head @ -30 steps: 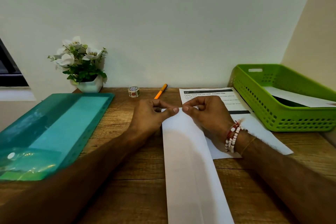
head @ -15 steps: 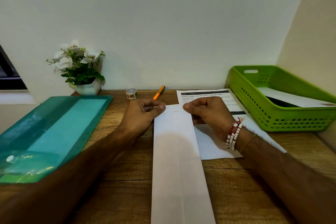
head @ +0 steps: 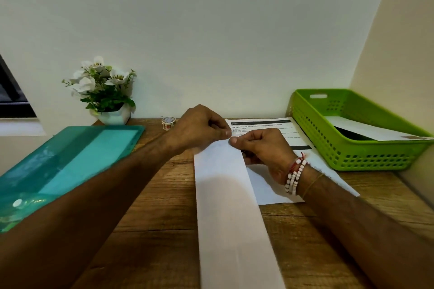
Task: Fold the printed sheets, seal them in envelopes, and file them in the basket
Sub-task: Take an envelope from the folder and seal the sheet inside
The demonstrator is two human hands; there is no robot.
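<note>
A long white folded sheet (head: pixel 227 209) lies lengthwise on the wooden desk (head: pixel 159 206), running from the front edge to mid-desk. My left hand (head: pixel 199 126) and my right hand (head: pixel 260 148) pinch its far end, thumbs almost touching. Under my right hand lies a stack of printed sheets (head: pixel 277 131) with a black header bar. At the right stands a green plastic basket (head: pixel 347 148) holding a white envelope (head: pixel 375 131) over something dark.
A teal translucent folder (head: pixel 68 162) lies at the left. A potted white-flower plant (head: pixel 105 94) and a small tape roll (head: pixel 168 122) stand by the back wall. Walls close the desk at the back and right.
Both hands have shifted right and farther along the sheet's far end, the left hand now hiding the orange pen. The folded sheet lies straighter and looks narrower than a second ago.
</note>
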